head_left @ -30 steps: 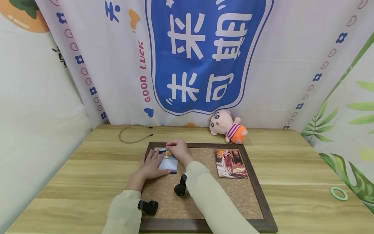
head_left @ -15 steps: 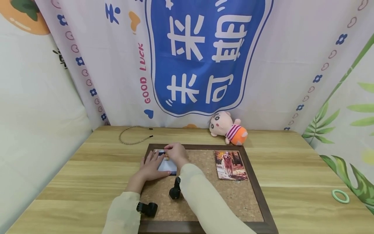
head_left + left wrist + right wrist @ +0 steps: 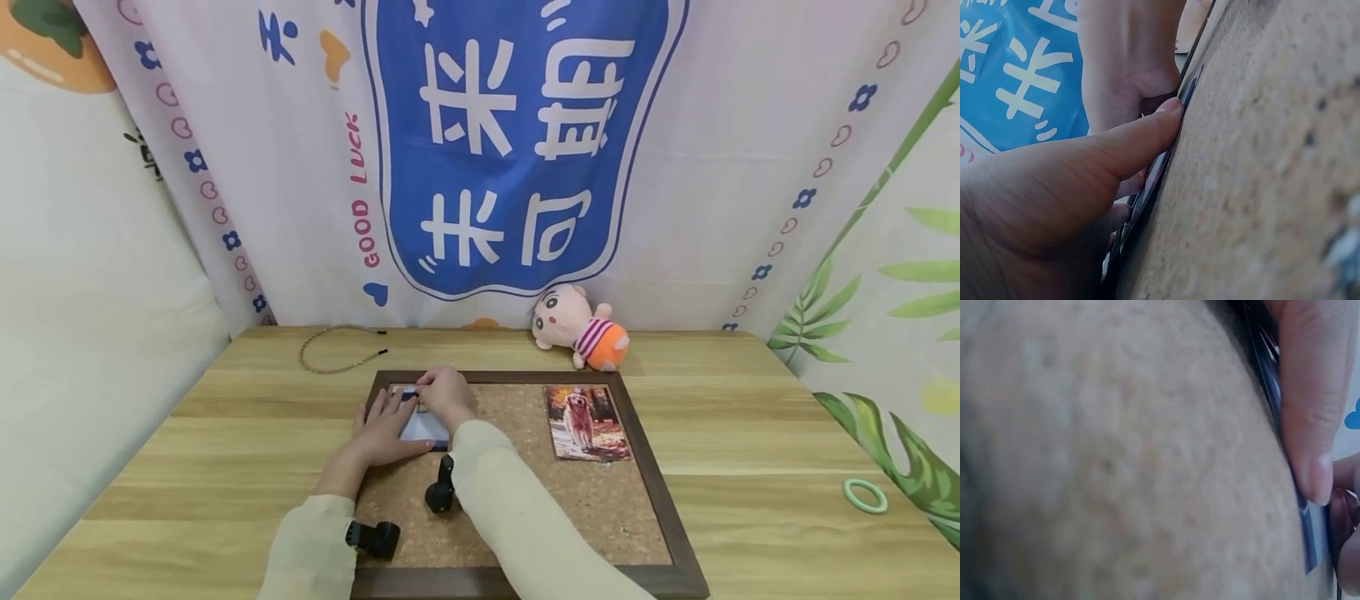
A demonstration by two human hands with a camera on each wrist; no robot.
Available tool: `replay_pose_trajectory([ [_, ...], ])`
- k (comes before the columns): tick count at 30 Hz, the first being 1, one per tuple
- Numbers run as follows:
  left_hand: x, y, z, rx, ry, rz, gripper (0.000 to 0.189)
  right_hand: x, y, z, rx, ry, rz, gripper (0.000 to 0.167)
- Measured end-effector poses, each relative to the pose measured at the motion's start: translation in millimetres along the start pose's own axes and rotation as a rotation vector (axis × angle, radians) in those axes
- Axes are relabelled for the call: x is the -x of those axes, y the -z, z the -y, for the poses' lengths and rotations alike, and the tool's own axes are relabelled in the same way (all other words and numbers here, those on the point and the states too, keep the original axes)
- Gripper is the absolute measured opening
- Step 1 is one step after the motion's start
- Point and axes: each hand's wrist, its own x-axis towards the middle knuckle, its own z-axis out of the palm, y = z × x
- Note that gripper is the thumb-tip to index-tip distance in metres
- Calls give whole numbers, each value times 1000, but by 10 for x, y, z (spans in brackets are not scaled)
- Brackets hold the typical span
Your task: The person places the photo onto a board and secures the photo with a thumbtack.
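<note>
In the head view, my left hand (image 3: 382,432) lies with spread, straight fingers on a photo (image 3: 422,429) at the upper left of a framed corkboard (image 3: 555,508). Its thumb presses the photo's lower edge, as the left wrist view also shows. My right hand (image 3: 446,396) is at the photo's top, fingers curled with thumb and fingertips together. They seem to pinch a pushpin, which the hand itself hides. The right wrist view shows the dark edge of the photo (image 3: 1317,537) close against the cork, beside both hands' fingers.
A dog photo (image 3: 588,423) is fixed at the board's upper right, with a small pin at its top. Behind the board lie a plush doll (image 3: 581,329) and a thin headband-like loop (image 3: 307,354). A green ring (image 3: 865,496) lies on the table at right.
My right hand has moved slightly left and down onto the photo's top, covering more of its yellow figure. My left hand stays on the photo. The head view has shifted a little.
</note>
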Motion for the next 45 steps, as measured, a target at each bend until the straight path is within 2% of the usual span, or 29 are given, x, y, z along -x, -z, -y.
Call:
replay_pose_trajectory([
  [9,-11,-14,-38,19,-10,-3,78,-2,42,5,24,3,29,11],
  [17,-35,-12,-6,7,-5,-12,82,-39,32,44,102,4,44,12],
  [21,-8,-5,1,40,-8,-5,87,-23,5,7,65,38,32,11],
  [22,-25,-52,49,50,-24,-18,88,-18,-3,-9,56,52,27,10],
  [25,-19,-72,67,75,-26,-22,91,-2,-32,-68,37,87,11,11],
  [28,-23,-90,63,54,-16,-14,88,-5,-66,-120,27,97,-5,12],
  [30,-5,-51,13,34,5,3,86,-12,-81,-139,15,92,-13,12],
  [37,-7,-23,-18,-5,10,5,80,-21,-55,-118,9,86,-16,7],
  [45,-8,-13,-3,-1,11,2,80,-26,-24,-61,45,73,45,14],
])
